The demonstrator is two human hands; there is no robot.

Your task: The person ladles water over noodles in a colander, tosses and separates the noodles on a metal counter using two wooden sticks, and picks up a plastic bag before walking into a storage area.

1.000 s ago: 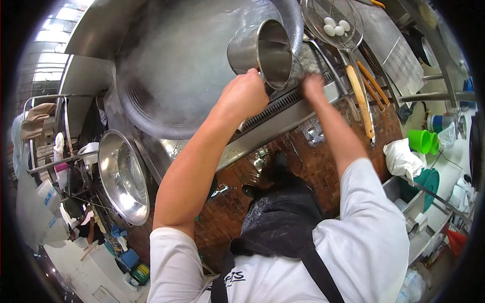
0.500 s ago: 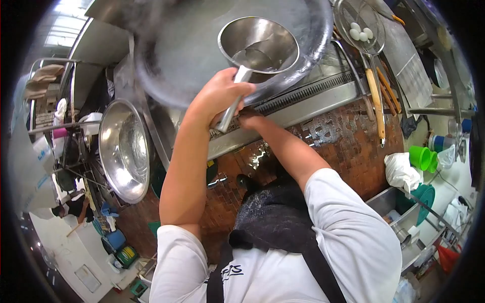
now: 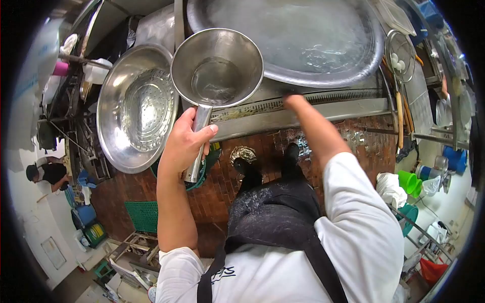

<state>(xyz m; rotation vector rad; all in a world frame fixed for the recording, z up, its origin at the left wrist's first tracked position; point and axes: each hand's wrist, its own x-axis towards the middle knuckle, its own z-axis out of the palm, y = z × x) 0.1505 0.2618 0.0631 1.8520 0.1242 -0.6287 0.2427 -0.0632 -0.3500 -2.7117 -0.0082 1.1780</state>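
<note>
My left hand point(image 3: 184, 139) is wrapped round the tubular handle of a large metal dipper point(image 3: 217, 76), with some liquid visible in the bottom. The dipper is above the stove's left part, its rim overlapping the edge of a wide steel basin point(image 3: 108, 118) in view. Beyond it on the right, a huge wok point(image 3: 323, 81) holds cloudy, steaming liquid. My right hand point(image 3: 293, 100) is low at the stove's front, just below the wok's rim. Its fingers are dark and blurred, so I cannot see their shape.
A metal ledge point(image 3: 313, 113) runs along the stove front above a wet tiled floor point(image 3: 353, 151). At the right, a long-handled wire strainer point(image 3: 401, 50) holds several white, egg-like things. A green mat point(image 3: 141, 216) lies on the floor; another person point(image 3: 50, 174) stands far left.
The dipper in my left hand has moved from over the wok to the left, beside the basin. The view has also shifted left. My right hand stays low by the stove front.
</note>
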